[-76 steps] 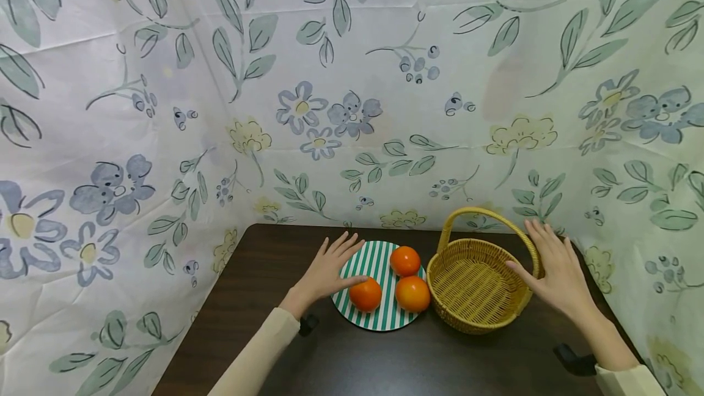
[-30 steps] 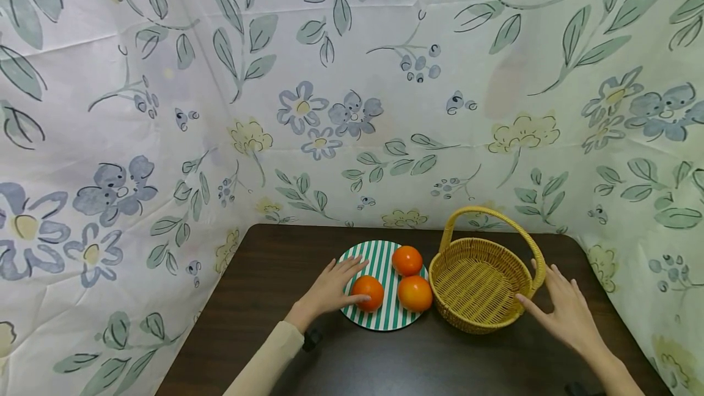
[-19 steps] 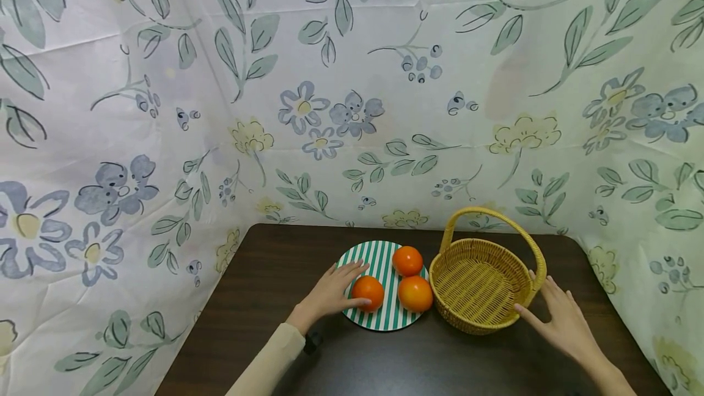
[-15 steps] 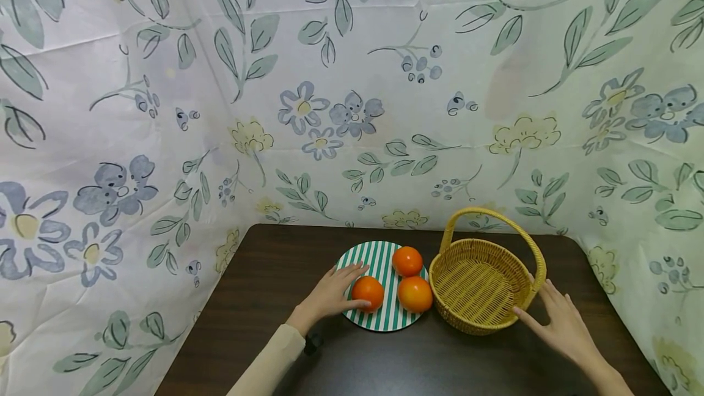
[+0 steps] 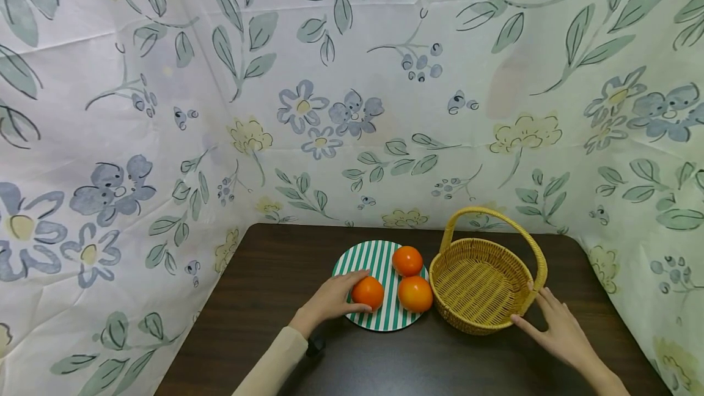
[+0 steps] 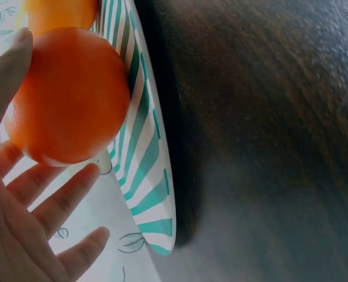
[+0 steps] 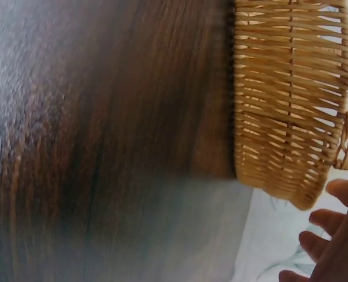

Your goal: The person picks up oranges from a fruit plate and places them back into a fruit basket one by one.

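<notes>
On a round plate (image 5: 385, 321) with green and white stripes lie three smooth round orange fruits. My left hand (image 5: 329, 299) has its thumb and curved fingers around the leftmost orange fruit (image 5: 368, 293). The left wrist view has the thumb at the upper edge of this orange fruit (image 6: 71, 97) and the index finger partly hidden behind it, other fingers spread. At the right side of the wicker basket (image 5: 480, 286), my right hand (image 5: 566, 333) has its fingers apart near the handle's base, thumb tip close to the rim. In the right wrist view, the fingertips are near the basket (image 7: 288, 94).
One orange fruit (image 5: 407, 261) sits at the plate's back and another (image 5: 415, 294) at its right, near the basket. The basket's arched handle (image 5: 497, 216) stands up. Everything is on a dark wooden table (image 5: 374, 365), before floral cloth (image 5: 352, 109).
My left hand has come down and its fingers have curved around the leftmost fruit. My right hand has lowered toward the near right side of the basket. Basket and plate stay put.
</notes>
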Available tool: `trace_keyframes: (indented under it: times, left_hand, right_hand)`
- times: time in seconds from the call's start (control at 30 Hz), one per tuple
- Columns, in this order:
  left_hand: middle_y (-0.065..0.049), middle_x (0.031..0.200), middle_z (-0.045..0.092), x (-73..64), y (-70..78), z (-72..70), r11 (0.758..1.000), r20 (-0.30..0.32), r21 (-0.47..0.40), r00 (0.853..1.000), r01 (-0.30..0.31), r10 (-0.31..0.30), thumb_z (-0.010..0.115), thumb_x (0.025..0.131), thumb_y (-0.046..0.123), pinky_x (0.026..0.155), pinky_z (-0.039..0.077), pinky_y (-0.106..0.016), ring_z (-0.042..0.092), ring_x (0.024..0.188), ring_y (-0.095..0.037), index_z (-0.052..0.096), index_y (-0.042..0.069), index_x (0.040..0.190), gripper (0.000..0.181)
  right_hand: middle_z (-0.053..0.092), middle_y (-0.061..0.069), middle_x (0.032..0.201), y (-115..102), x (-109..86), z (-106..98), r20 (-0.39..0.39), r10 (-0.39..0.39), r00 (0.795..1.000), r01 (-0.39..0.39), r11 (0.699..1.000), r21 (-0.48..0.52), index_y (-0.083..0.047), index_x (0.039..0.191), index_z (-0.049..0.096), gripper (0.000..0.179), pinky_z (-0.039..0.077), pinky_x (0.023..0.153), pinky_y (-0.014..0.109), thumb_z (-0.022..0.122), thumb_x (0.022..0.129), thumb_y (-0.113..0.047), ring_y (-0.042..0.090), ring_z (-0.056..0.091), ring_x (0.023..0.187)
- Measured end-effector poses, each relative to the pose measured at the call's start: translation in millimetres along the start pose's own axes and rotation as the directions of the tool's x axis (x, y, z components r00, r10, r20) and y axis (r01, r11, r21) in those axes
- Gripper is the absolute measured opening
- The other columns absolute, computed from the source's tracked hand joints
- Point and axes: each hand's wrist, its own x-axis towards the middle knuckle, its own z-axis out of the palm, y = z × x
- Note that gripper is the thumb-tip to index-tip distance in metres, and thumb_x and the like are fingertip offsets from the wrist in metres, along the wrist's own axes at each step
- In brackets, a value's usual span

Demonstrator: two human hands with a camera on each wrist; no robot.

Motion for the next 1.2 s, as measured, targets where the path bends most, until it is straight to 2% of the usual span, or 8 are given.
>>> trace_keyframes:
  times: [0.33,0.53,0.73,1.0,1.2]
  left_hand:
    - [0.001,0.137,0.048,0.6,3.5,0.7,0.997,0.006,-0.071,1.000,0.012,-0.011,0.062,0.078,0.060,0.097,0.045,-0.041,0.052,0.118,-0.016,0.040,0.020,0.142,0.079]
    - [0.001,0.134,0.051,1.2,5.7,0.8,0.996,-0.003,-0.086,1.000,0.016,-0.016,0.061,0.076,0.062,0.094,0.047,-0.038,0.053,0.115,-0.016,0.044,0.018,0.138,0.078]
    - [0.003,0.131,0.053,3.8,10.2,2.0,0.994,0.000,-0.102,0.999,0.036,-0.037,0.061,0.075,0.065,0.093,0.047,-0.036,0.054,0.113,-0.014,0.047,0.021,0.136,0.077]
    - [0.003,0.130,0.054,8.0,14.9,3.3,0.993,0.000,-0.115,1.000,0.012,-0.012,0.061,0.077,0.063,0.092,0.048,-0.034,0.054,0.112,-0.013,0.048,0.020,0.135,0.074]
    - [0.006,0.131,0.053,13.7,18.1,0.1,0.990,0.000,-0.134,0.999,0.037,-0.038,0.060,0.075,0.065,0.094,0.047,-0.033,0.053,0.112,-0.011,0.047,0.023,0.135,0.074]
  right_hand:
    - [0.023,0.040,0.140,0.9,0.6,2.4,0.010,0.000,1.000,0.000,1.000,-0.007,0.000,0.147,0.020,0.088,0.016,0.095,0.073,0.061,0.085,-0.048,0.056,0.026,0.125]
    - [0.023,0.040,0.140,0.8,-0.1,3.1,0.031,0.015,0.999,-0.015,1.000,-0.019,-0.001,0.147,0.017,0.090,0.012,0.097,0.072,0.059,0.085,-0.050,0.054,0.023,0.127]
    - [0.024,0.038,0.140,-2.1,-0.8,2.7,0.051,0.026,0.998,-0.024,0.999,-0.035,-0.001,0.148,0.016,0.091,0.007,0.099,0.072,0.058,0.085,-0.053,0.052,0.021,0.130]
    - [0.023,0.037,0.142,-3.5,-1.6,1.2,0.090,0.050,0.995,-0.046,0.998,-0.044,-0.003,0.148,0.013,0.091,0.007,0.095,0.075,0.056,0.086,-0.054,0.053,0.020,0.130]
    - [0.025,0.038,0.140,-3.8,-0.4,-0.6,0.092,0.047,0.995,-0.041,0.997,-0.065,-0.003,0.148,0.013,0.091,0.011,0.095,0.074,0.055,0.086,-0.055,0.053,0.023,0.128]
